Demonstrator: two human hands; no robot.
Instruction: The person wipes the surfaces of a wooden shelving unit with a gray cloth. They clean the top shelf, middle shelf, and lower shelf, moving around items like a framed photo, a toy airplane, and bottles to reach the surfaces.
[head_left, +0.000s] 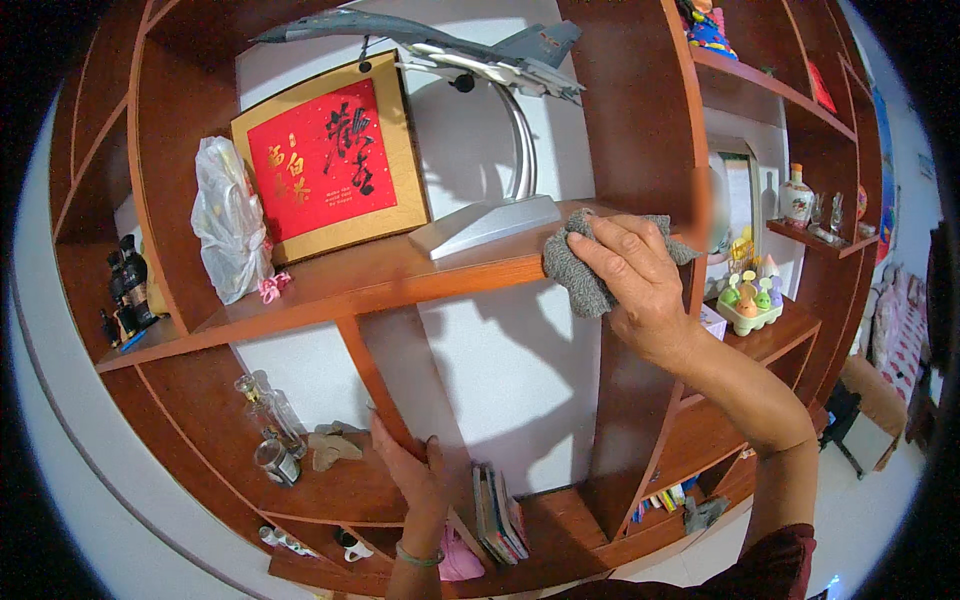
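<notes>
My right hand (637, 277) presses a grey cloth (581, 259) against the front edge of a brown wooden shelf board (465, 283), at its right end. Part of the cloth sticks out past my knuckles toward the upright panel. Lower down, my left hand (409, 461) grips the front edge of a narrow vertical divider (375, 375), fingers on one side and thumb on the other. Beside the cloth on the shelf stands the silver base (487, 225) of a grey model fighter jet (450, 49). A framed red panel with writing (322, 157) leans behind it.
A knotted plastic bag (229, 225) and a pink ribbon (274, 286) sit at the shelf's left. Below are a glass bottle (266, 412), a glass jar (277, 461), stones (334, 448) and upright books (499, 514). Egg-shaped ornaments (750, 300) and a white bottle (795, 196) occupy compartments at right.
</notes>
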